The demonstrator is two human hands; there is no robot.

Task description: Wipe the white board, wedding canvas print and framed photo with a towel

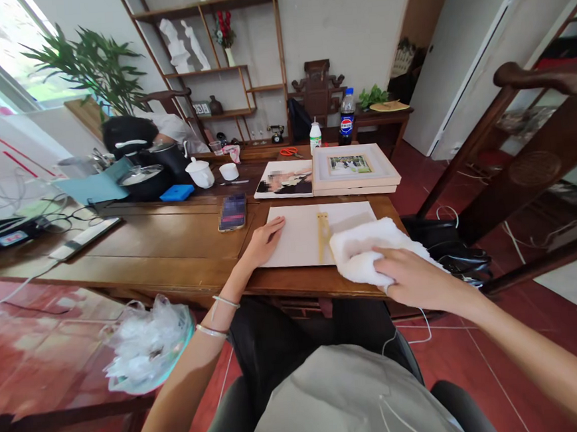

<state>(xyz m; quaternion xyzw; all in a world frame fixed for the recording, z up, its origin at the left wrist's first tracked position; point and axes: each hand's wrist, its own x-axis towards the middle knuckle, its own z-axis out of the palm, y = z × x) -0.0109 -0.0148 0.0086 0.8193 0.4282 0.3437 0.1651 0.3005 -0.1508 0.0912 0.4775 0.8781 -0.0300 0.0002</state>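
A white, flat rectangular board or open book [294, 237] lies near the table's front edge, with a yellowish strip [323, 236] running down its middle. My left hand [265, 243] rests flat on its left edge, fingers stretched out and holding nothing. In my right hand [404, 275] is a bunched white towel [365, 243], pressed over the right part of the board and hiding that corner. Just behind the board are a book with a picture cover [285, 178] and a pale picture frame [354, 167].
On the wooden table [185, 234] lie a phone [231, 212], orange-handled scissors [290, 152] and a blue box [177, 193]. A cola bottle [345, 118] and a small white bottle [315, 137] stand behind the frame. A bin with plastic bags [151, 343] is at lower left; a wooden chair [534, 163] is at right.
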